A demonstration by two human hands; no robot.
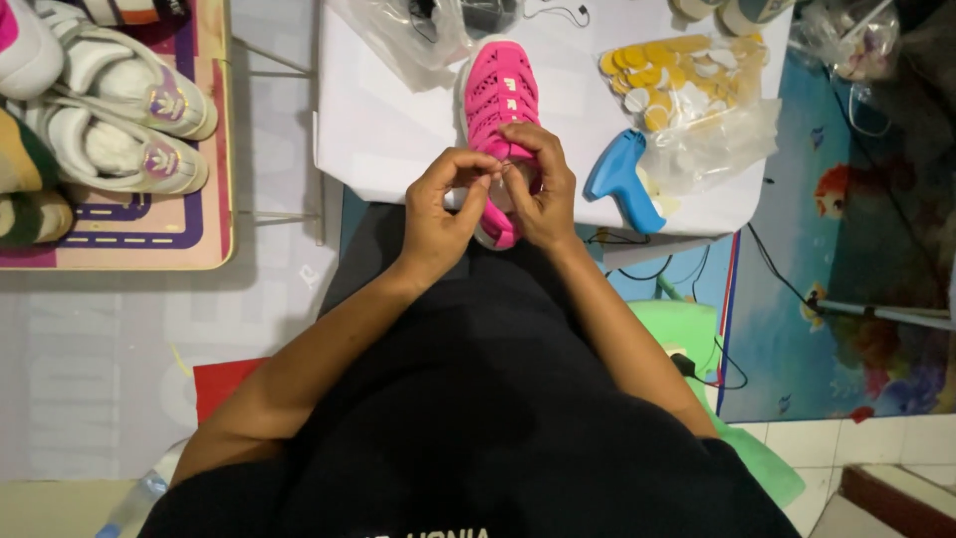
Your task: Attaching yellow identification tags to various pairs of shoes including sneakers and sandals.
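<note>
Seated at a white desk (398, 139) that fills the upper middle of the view. At nine to eleven o'clock from the hands, a low board with a tan rim and purple lines (214, 130), loaded with white sneakers (119, 149) side by side. At three o'clock, well apart, a blue floor mat printed with fish (846, 259), with a thin dark cable trailing over it.

On the desk at twelve o'clock, touching both hands, a small pink shoe (501, 95) with a white sole, toe pointing away, heel end hanging over the near edge of the desk. At one to two o'clock, a clear plastic bag of yellow and white round discs (687, 90), its loose end spilling toward the desk edge. Just beside that bag, at three o'clock from the hands, a blue pistol-shaped tagging tool (622, 179), lying flat, handle toward the near edge. At eleven o'clock, beyond the shoe, a crumpled clear bag (408, 35).

Left hand (438, 214) curled narrow, thumb and fingertips pinched at the shoe's heel opening. Right hand (543, 189) wrapped over the shoe's heel and upper, fingers bent down onto it, fingertips meeting those of the left. Something small perhaps pinched between them; too small to tell what.
</note>
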